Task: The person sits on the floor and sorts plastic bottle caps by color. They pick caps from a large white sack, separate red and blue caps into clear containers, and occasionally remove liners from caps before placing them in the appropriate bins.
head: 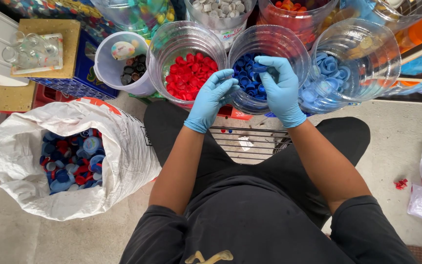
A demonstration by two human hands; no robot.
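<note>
While both gloved hands meet over the clear tub of dark blue caps [250, 78], the right hand [282, 90] pinches a blue cap [260, 67] above it, and the left hand [213, 98] rests loosely curled on the rim. Beside it stands the red-cap tub [187, 76]; a white sack [118, 151] of mixed caps gapes at the left.

White sack [123, 146], lower left

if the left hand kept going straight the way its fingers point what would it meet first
Probably the right hand: the left hand points up and rightward over the rim of the clear jar of dark blue caps, and the fingertips nearly meet. Depth is unclear, so it might dip to the caps instead.
</note>
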